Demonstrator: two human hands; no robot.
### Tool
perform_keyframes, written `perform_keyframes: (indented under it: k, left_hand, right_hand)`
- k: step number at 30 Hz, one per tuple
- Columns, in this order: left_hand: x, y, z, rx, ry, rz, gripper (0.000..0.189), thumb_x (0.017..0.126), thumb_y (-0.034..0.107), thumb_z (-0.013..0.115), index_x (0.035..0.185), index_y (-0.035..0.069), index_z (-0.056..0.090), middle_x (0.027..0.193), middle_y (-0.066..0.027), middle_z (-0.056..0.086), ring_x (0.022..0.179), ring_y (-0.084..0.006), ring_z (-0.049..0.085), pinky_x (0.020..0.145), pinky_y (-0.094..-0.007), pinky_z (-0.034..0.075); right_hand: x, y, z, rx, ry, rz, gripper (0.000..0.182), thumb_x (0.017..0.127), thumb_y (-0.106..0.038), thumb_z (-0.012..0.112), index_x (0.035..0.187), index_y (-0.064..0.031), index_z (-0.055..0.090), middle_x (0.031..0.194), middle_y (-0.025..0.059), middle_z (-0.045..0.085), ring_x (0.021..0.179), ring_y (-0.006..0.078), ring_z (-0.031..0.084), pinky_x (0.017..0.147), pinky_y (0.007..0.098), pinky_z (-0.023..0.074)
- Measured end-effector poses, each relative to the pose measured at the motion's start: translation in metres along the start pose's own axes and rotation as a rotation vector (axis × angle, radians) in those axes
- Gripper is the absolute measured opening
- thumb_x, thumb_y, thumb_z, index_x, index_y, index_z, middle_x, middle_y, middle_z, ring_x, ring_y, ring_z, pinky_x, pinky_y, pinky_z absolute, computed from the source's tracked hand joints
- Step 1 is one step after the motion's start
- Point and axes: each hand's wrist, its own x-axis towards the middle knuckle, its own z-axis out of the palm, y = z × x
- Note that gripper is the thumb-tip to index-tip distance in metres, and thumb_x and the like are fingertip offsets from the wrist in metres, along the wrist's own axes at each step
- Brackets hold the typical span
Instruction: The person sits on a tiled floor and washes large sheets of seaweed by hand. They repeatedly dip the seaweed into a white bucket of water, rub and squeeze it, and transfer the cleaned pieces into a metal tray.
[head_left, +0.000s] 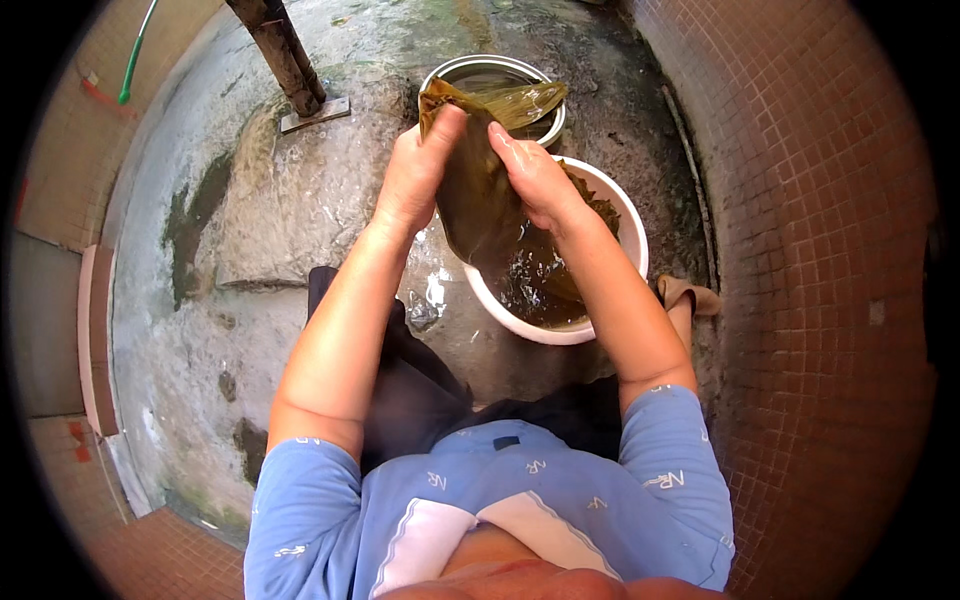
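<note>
Between my two hands I hold a bundle of long, wet, olive-brown leaves (480, 202). My left hand (420, 169) grips its left side near the upper end, thumb on top. On the right edge is my right hand (532, 172), its thumb also lying along the leaves. The lower end of the bundle hangs over the left rim of a white basin (630, 217), which holds dark water (547, 289) and more leaves (600, 206). Farther off, a second round basin (487, 60) has a folded leaf (529, 103) lying across it.
Wet, uneven concrete floor (300, 202) spreads around the basins. A wooden post (281, 56) stands on a small flat block (319, 114) at upper left. A tiled wall (795, 225) rises on the right, with a thin rod (690, 172) along its foot. A green-handled stick (133, 67) leans far left.
</note>
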Motion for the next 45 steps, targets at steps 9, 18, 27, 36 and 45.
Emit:
perform_keyframes:
  k: [9,18,27,36,45]
  left_hand:
    - [0.011,-0.016,-0.012,-0.046,0.297,0.073,0.021,0.083,0.017,0.067,0.093,-0.002,0.064,0.087,-0.006,0.065,0.074,-0.0134,0.061,0.066,-0.0276,0.049]
    - [0.013,0.0,-0.022,-0.069,0.42,0.088,0.03,0.079,0.021,0.073,0.098,0.0,0.063,0.09,-0.0057,0.065,0.075,-0.0161,0.061,0.069,-0.0297,0.05]
    - [0.012,-0.013,-0.018,-0.06,0.401,0.011,0.032,0.08,0.023,0.071,0.101,0.0,0.062,0.093,-0.0067,0.065,0.083,-0.0174,0.062,0.075,-0.0315,0.05]
    - [0.002,0.007,-0.009,-0.064,0.309,0.078,0.027,0.083,0.021,0.069,0.096,-0.002,0.063,0.09,-0.0083,0.065,0.077,-0.0164,0.062,0.07,-0.0302,0.051]
    - [0.002,0.01,-0.021,-0.058,0.262,0.064,0.026,0.083,0.021,0.069,0.1,0.002,0.063,0.093,-0.0044,0.065,0.082,-0.0145,0.061,0.075,-0.0289,0.048]
  right_hand:
    - [-0.001,0.065,-0.021,-0.361,-0.141,-0.013,0.031,0.077,-0.016,0.072,0.101,0.0018,0.065,0.09,0.0055,0.067,0.081,0.0116,0.06,0.076,0.0285,0.049]
    - [-0.051,0.207,-0.132,-1.163,-0.303,0.397,0.024,0.076,-0.021,0.067,0.084,0.001,0.068,0.077,0.0139,0.068,0.069,0.0205,0.065,0.066,0.0321,0.0506]
    - [-0.05,0.148,-0.111,0.598,0.075,0.273,0.035,0.093,-0.028,0.052,0.113,0.0001,0.053,0.103,0.0166,0.061,0.09,0.0266,0.063,0.08,0.0376,0.0541]
    - [-0.037,0.14,-0.154,-1.202,0.02,0.373,0.049,0.076,-0.042,0.068,0.109,-0.0065,0.064,0.104,0.016,0.065,0.095,0.0293,0.063,0.085,0.0376,0.0484]
    - [-0.055,0.163,-0.141,-0.654,-0.256,0.807,0.031,0.089,-0.01,0.052,0.118,0.0004,0.055,0.097,0.0132,0.067,0.079,0.0216,0.067,0.071,0.0336,0.0522]
